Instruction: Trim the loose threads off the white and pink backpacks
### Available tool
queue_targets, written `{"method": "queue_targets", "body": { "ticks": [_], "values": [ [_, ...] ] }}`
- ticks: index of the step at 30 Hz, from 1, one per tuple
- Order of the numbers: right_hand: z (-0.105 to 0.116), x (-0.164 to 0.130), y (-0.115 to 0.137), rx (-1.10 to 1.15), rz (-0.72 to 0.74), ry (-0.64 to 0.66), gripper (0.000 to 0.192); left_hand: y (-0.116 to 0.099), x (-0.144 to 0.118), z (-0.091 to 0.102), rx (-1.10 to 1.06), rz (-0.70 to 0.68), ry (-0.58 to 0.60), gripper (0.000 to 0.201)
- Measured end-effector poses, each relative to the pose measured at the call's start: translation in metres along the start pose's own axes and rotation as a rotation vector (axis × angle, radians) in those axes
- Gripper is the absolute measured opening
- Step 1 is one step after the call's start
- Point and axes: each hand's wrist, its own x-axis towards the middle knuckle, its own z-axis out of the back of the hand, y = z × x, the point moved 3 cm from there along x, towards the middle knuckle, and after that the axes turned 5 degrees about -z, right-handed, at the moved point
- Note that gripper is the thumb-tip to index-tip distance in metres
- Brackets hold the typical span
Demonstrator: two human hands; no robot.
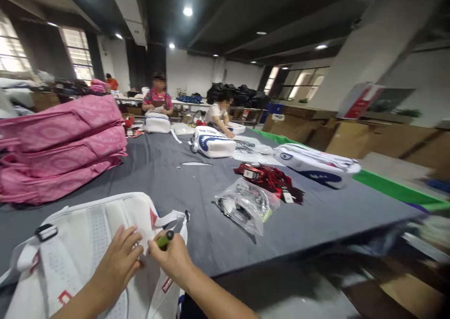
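Note:
A white backpack point(108, 206) lies with its padded back and straps up at the table's near left edge. My left hand point(121, 258) rests on its back panel, fingers a little bent and apart, holding nothing. Close to its right, my right hand point(174, 258) is closed round a green marker-like stick point(164, 239) with a black end. The lower end of that stick is hidden by my fingers, which touch the panel near the backpack's side. A white strap point(172, 217) with a black buckle lies just beyond my right hand.
Pink backpacks point(70, 145) are stacked at the left. A clear plastic bag point(246, 201), red tagged pieces point(270, 178) and white-and-blue backpacks point(312, 164) lie on the grey-covered table point(197, 187). Two people work across it. Cardboard boxes point(362, 140) stand at the right.

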Motion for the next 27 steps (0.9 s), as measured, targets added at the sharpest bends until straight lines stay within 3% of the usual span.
{"method": "queue_targets", "body": {
  "ticks": [3,9,12,15,19,21,24,27],
  "values": [
    [0.000,0.003,0.002,0.030,0.071,0.012,0.019,-0.007,0.009,0.007,0.047,0.019,0.087,0.026],
    [-0.001,0.013,0.002,-0.001,0.102,0.099,0.032,-0.008,0.027,0.020,0.140,-0.005,0.357,0.028],
    [0.001,0.008,-0.005,-0.032,0.107,0.089,0.030,-0.007,0.030,0.021,0.193,-0.024,0.395,0.022],
    [0.006,0.002,-0.010,-0.130,0.076,0.075,0.033,-0.005,0.037,0.021,0.207,-0.093,0.409,0.028],
    [0.009,-0.001,-0.003,0.055,0.165,0.090,0.030,0.000,0.050,0.020,0.213,-0.212,0.514,0.033],
    [0.009,-0.002,-0.004,-0.021,0.143,0.088,0.030,0.005,0.056,0.022,0.216,-0.261,0.551,0.030],
    [0.013,-0.015,-0.013,-0.169,0.122,0.086,0.037,0.007,0.064,0.038,0.216,-0.293,0.549,0.027],
    [0.031,-0.040,-0.016,-0.111,0.367,0.011,0.034,0.001,0.074,0.074,0.270,-0.205,0.571,0.027]
  ]
}}
